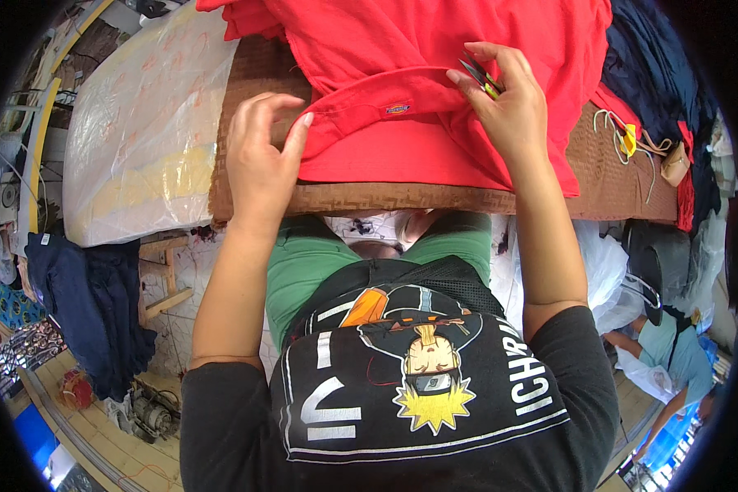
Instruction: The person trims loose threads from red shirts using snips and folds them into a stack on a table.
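Observation:
A red garment point(369, 156) lies in front of me, its band edge folded up and a small label point(398, 109) sewn near the middle. My left hand point(262, 156) is at the left end of that band, thumb and forefinger apart, the thumb tip at the cloth's edge. In my right hand point(508, 107) are small thread snips point(485, 80), blades pointing up and left. The fingertips of that hand are at the right end of the band; whether they also pinch the cloth I cannot tell.
The garment rests on a brown cloth-covered table point(369, 198). A plastic-wrapped pad point(143, 148) adjoins it on the left. Cords with a yellow piece point(629, 139) lie at the right, beside dark cloth point(660, 74). Navy clothing point(90, 303) hangs at the left; another person point(672, 353) is at lower right.

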A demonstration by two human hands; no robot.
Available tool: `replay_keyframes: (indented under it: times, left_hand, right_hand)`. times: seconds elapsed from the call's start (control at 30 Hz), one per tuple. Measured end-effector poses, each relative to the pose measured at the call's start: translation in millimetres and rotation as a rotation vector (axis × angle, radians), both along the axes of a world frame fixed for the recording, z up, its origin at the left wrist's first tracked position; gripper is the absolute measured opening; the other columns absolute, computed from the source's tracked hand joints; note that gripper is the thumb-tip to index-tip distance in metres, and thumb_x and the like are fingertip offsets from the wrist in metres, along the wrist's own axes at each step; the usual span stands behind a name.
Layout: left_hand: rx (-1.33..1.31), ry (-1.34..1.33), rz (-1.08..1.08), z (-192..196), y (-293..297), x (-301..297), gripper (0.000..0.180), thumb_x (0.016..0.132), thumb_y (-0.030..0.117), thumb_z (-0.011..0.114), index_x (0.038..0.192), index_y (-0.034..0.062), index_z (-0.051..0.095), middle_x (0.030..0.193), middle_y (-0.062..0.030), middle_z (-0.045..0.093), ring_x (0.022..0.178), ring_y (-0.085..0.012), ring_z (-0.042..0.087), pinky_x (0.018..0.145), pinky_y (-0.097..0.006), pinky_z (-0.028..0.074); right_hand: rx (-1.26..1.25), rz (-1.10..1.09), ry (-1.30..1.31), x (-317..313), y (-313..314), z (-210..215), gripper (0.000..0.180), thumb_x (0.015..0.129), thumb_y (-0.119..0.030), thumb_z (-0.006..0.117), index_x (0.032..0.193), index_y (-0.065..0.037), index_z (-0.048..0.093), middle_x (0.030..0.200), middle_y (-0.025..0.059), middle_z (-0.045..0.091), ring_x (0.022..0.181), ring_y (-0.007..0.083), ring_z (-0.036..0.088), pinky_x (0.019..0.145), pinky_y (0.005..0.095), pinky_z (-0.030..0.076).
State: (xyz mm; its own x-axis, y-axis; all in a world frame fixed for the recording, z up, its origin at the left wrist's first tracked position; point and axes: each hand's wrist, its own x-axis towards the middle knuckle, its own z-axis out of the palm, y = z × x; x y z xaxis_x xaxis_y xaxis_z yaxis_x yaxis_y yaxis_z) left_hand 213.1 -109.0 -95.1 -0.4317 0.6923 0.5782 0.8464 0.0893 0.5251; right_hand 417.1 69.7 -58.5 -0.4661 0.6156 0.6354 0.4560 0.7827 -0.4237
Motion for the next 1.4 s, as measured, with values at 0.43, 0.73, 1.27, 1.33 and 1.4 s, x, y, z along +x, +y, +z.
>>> replay_keyframes:
  times: [0.43,0.73,1.27,1.33,1.4]
  left_hand:
    - [-0.125,0.099,-0.256,-39,77,-1,0.026,0.079,0.011,0.068,0.105,0.0145,0.067,0.104,-0.0041,0.061,0.088,-0.0268,0.063,0.074,-0.037,0.053]
    - [-0.248,0.185,-0.177,-34,91,-1,0.012,0.082,0.019,0.065,0.093,0.0120,0.066,0.092,-0.0068,0.062,0.082,-0.0284,0.064,0.068,-0.040,0.052]
    - [-0.526,-0.796,-0.320,-19,78,2,0.021,0.092,0.021,0.060,0.094,-0.0002,0.063,0.084,-0.0040,0.067,0.070,-0.0083,0.061,0.064,-0.027,0.051]
    - [-0.520,-0.804,-0.316,-19,78,2,0.022,0.092,0.021,0.060,0.096,-0.0002,0.064,0.085,-0.0040,0.068,0.072,-0.0092,0.062,0.066,-0.026,0.051]
    - [-0.463,-0.716,-0.298,-22,78,2,0.022,0.092,0.021,0.061,0.097,0.0000,0.065,0.086,-0.0048,0.068,0.074,-0.0101,0.063,0.069,-0.026,0.051]
  right_hand:
    - [-0.390,0.205,-0.038,-33,20,-57,0.019,0.083,-0.012,0.065,0.101,-0.006,0.067,0.097,0.0114,0.066,0.088,0.0309,0.063,0.076,0.0370,0.049]
    - [-0.359,0.253,-0.026,-30,17,-60,0.021,0.080,-0.010,0.066,0.101,-0.007,0.067,0.094,0.0109,0.065,0.086,0.0302,0.063,0.075,0.0368,0.050]
    - [-0.198,0.315,-0.036,-33,11,-64,0.018,0.077,-0.008,0.067,0.094,-0.004,0.064,0.090,0.0113,0.064,0.080,0.0309,0.064,0.068,0.0406,0.050]
    - [-0.370,0.240,-0.006,-29,4,-53,0.015,0.081,-0.010,0.066,0.093,-0.002,0.064,0.088,0.0144,0.064,0.082,0.0327,0.063,0.070,0.0406,0.049]
    - [-0.438,0.219,0.014,-28,3,-51,0.016,0.083,-0.013,0.067,0.092,-0.001,0.064,0.087,0.0163,0.065,0.083,0.0335,0.063,0.071,0.0405,0.049]
